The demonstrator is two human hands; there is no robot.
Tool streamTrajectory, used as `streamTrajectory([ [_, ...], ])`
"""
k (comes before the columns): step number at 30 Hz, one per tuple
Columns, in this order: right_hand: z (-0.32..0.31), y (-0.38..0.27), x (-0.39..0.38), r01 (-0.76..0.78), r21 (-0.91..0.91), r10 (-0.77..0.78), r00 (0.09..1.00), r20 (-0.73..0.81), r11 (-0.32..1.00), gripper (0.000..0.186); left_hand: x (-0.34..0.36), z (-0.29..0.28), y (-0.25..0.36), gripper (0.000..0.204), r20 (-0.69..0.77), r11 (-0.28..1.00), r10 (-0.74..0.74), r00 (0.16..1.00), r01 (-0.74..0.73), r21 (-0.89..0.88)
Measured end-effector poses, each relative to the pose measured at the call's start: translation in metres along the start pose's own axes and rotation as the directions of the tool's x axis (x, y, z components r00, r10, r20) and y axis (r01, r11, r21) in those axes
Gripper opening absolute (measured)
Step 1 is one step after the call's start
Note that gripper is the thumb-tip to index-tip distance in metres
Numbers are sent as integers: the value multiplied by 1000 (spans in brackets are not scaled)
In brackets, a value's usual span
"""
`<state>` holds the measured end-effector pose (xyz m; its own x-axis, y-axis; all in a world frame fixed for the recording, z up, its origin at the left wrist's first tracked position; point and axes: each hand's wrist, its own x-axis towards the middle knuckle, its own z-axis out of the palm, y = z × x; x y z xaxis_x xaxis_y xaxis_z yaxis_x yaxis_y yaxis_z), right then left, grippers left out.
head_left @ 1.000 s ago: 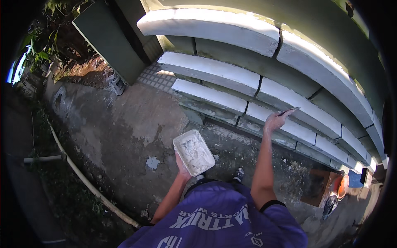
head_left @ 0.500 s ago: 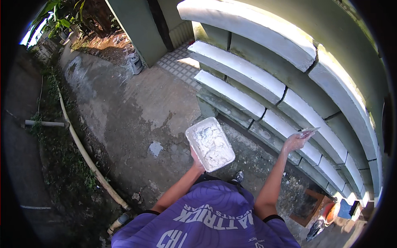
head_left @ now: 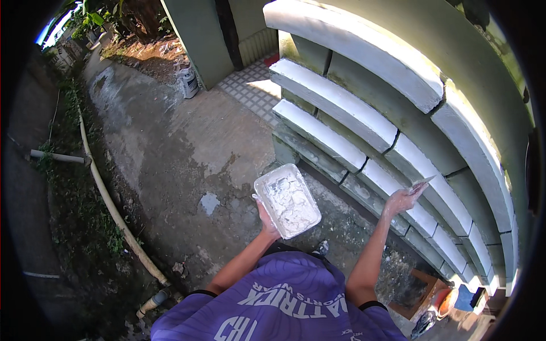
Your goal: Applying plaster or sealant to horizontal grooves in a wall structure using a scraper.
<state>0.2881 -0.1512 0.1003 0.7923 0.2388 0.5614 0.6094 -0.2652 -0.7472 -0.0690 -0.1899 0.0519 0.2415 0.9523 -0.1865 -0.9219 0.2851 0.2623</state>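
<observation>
My left hand (head_left: 267,220) grips the side of a white rectangular tub (head_left: 304,228), fingers underneath and out of sight. Thick white paste (head_left: 291,199) lies in it, its surface ridged and uneven. Out to the right, my right hand (head_left: 400,201) is closed around a flat, thin-bladed scraper (head_left: 421,182) smeared with white. Hand and scraper are in front of the white-coated ledges (head_left: 335,102) of a curved, stepped green wall; whether the blade touches a ledge I cannot tell. White residue coats my right fingers.
A white bucket (head_left: 188,83) stands on the concrete by a green pillar (head_left: 196,45). Along the left runs a long pipe (head_left: 108,193) beside weeds. A wooden frame (head_left: 418,292) and an orange container (head_left: 447,302) sit at the lower right. Tiled floor (head_left: 247,85) lies beyond.
My right hand with the scraper has shifted slightly left in the picture. The tub remains in my left hand, almost unmoved. The whole view has turned a little.
</observation>
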Motion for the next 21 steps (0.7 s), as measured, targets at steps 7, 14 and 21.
streamTrajectory([
  [7, 21, -16, -18, -72, -75, 92, 943, 320, 995, 59, -5, -11, 9, 90, -47, 998, 28, 999, -26, 62],
  [14, 4, 5, -16, -169, 42, 169, 986, 9, 985, 54, 0, -7, 25, 90, -46, 990, 8, 999, -1, 143],
  [21, 41, -33, -25, -182, -54, 189, 954, 235, 982, 56, -2, -17, 44, 81, -84, 986, 50, 995, -36, 162],
])
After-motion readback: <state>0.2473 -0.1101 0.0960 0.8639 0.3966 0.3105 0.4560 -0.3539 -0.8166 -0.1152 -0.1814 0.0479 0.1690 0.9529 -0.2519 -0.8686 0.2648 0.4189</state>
